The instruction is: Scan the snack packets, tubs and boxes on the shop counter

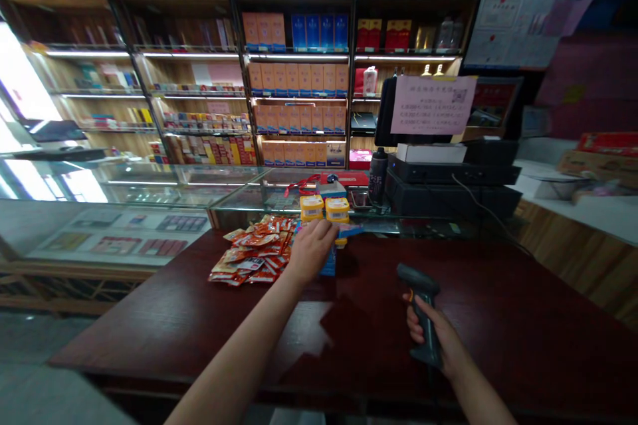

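My right hand (438, 339) is closed round the handle of a black barcode scanner (419, 279), held above the right half of the dark red-brown table (239, 345). My left hand (313, 249) reaches to the middle of the table, fingers bent down over a blue package (327, 264), most of which the hand hides. Just behind those fingers, yellow tubs (312, 206) with pale labelled tops stand stacked. A flat blue piece (351, 231) juts out to their right. To the left lies a heap of orange-red snack packets (259, 249).
At the table's back runs a glass counter (239, 192) with a red cord (304, 184), a phone (359, 199) and a dark bottle (379, 172). A checkout screen (386, 109) with a pink notice (428, 106) stands over black boxes (448, 202). Stocked shelves (299, 96) line the wall.
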`<control>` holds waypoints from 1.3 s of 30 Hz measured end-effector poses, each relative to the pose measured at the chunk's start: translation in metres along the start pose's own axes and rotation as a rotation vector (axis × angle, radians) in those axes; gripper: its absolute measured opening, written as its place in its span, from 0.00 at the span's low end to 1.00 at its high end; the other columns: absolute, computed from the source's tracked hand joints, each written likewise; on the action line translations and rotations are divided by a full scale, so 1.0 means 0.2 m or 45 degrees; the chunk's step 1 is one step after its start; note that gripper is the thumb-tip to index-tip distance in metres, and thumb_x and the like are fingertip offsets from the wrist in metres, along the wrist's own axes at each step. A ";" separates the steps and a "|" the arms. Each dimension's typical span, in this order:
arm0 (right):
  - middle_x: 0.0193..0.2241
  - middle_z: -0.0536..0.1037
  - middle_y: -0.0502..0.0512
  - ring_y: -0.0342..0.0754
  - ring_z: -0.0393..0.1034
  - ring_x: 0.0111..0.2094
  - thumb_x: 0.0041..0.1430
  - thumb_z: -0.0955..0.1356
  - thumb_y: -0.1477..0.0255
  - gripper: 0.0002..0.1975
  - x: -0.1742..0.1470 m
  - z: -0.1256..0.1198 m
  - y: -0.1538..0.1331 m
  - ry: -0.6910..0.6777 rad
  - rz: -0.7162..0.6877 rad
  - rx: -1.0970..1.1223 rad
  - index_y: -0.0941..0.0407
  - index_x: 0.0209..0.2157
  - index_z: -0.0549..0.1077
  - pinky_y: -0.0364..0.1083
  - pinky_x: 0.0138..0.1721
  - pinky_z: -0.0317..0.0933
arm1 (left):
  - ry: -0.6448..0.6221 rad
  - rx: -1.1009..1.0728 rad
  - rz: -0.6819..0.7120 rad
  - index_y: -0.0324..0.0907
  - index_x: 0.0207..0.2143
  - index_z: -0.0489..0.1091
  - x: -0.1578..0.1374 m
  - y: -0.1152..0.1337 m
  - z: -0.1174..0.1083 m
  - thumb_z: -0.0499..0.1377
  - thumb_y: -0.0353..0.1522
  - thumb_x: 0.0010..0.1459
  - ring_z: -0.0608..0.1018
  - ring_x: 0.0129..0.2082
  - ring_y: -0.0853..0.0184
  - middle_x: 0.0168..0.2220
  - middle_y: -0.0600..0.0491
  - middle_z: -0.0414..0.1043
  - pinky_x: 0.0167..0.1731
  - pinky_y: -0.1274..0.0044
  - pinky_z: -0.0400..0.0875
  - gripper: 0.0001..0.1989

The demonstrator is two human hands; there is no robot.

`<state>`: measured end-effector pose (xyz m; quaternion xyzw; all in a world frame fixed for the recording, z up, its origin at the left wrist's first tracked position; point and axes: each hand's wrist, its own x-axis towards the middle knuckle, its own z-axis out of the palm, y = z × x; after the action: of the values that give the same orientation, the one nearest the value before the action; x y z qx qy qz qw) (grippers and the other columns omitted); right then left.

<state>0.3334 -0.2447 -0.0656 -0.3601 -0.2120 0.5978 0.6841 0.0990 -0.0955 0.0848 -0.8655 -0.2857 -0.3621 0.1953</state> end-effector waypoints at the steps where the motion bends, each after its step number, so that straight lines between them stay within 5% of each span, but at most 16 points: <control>1: 0.17 0.68 0.45 0.36 0.58 0.16 0.49 0.74 0.63 0.17 0.00 0.00 0.00 0.007 -0.010 -0.001 0.58 0.37 0.73 0.35 0.14 0.51 | 0.050 -0.114 -0.100 0.43 0.40 0.68 0.01 0.04 0.03 0.52 0.31 0.62 0.72 0.40 0.63 0.39 0.49 0.71 0.41 0.72 0.67 0.07; 5: 0.17 0.68 0.44 0.36 0.58 0.15 0.49 0.74 0.62 0.19 -0.02 0.03 -0.01 0.036 -0.040 0.006 0.58 0.40 0.73 0.35 0.14 0.51 | 0.131 -0.832 -0.618 0.43 0.34 0.63 0.00 0.25 0.26 0.55 0.32 0.57 0.76 0.34 0.66 0.32 0.53 0.71 0.35 0.73 0.71 0.03; 9: 0.17 0.67 0.43 0.36 0.57 0.14 0.47 0.75 0.61 0.22 -0.03 0.05 -0.03 0.061 -0.048 -0.034 0.57 0.41 0.72 0.35 0.14 0.50 | 0.017 -1.728 -1.163 0.43 0.32 0.56 -0.07 0.39 0.56 0.58 0.38 0.54 0.78 0.25 0.68 0.30 0.56 0.71 0.26 0.74 0.75 0.13; 12: 0.16 0.67 0.42 0.37 0.58 0.14 0.46 0.75 0.59 0.22 -0.03 0.05 -0.02 0.077 -0.045 -0.121 0.56 0.40 0.71 0.36 0.13 0.51 | 0.099 -1.911 -1.359 0.42 0.35 0.57 -0.12 0.41 0.71 0.62 0.39 0.50 0.79 0.24 0.69 0.32 0.56 0.72 0.25 0.75 0.77 0.17; 20: 0.17 0.68 0.43 0.38 0.59 0.14 0.49 0.73 0.58 0.20 -0.04 0.03 -0.03 0.103 -0.004 -0.216 0.55 0.38 0.69 0.38 0.13 0.53 | 0.177 -1.832 -1.459 0.41 0.36 0.59 -0.21 0.37 0.82 0.62 0.39 0.51 0.79 0.24 0.68 0.31 0.54 0.72 0.25 0.76 0.77 0.17; 39: 0.18 0.68 0.44 0.37 0.58 0.15 0.50 0.73 0.60 0.19 -0.06 0.06 -0.06 0.123 -0.017 -0.153 0.57 0.39 0.71 0.36 0.13 0.51 | 0.113 -1.654 -1.373 0.42 0.37 0.60 -0.19 0.39 0.79 0.58 0.40 0.54 0.78 0.25 0.68 0.32 0.53 0.72 0.27 0.74 0.76 0.14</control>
<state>0.3301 -0.2542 -0.0464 -0.4274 -0.2166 0.5614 0.6747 0.2072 -0.0823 -0.0576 -0.5358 -0.3868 -0.5318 -0.5296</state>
